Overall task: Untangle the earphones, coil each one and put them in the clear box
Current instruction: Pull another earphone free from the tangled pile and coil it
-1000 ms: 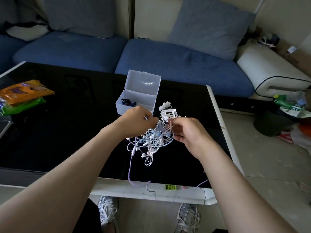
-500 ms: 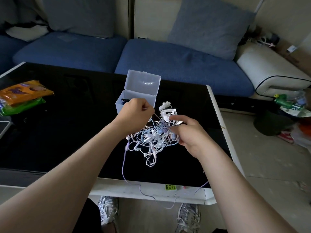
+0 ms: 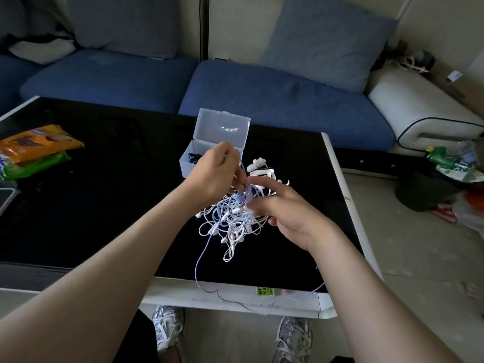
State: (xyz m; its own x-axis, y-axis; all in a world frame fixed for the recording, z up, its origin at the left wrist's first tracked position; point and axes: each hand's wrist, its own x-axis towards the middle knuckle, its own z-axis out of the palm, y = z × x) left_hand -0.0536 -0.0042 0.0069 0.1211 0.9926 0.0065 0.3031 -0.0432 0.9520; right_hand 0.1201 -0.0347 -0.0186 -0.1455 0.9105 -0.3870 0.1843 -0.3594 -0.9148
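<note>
A tangled clump of white, blue and purple earphones (image 3: pixel 230 221) lies on the black table (image 3: pixel 104 205). My left hand (image 3: pixel 213 174) is raised above the clump and pinches a thin cable near its top. My right hand (image 3: pixel 285 208) holds the clump's right side, a purple piece between thumb and fingers. A loose purple cable (image 3: pixel 200 268) trails over the table's front edge. The clear box (image 3: pixel 217 145) stands open behind my left hand with a dark coiled earphone (image 3: pixel 193 157) inside.
White clips or adapters (image 3: pixel 262 169) lie right of the box. Orange and green snack packs (image 3: pixel 34 150) sit at the table's left. A blue sofa (image 3: pixel 262 100) runs behind the table. My shoes (image 3: pixel 167 328) show below the front edge.
My left hand rose higher, drawing a cable up from the clump. My right hand shifted to the clump's top right. The purple cable slid further over the front edge.
</note>
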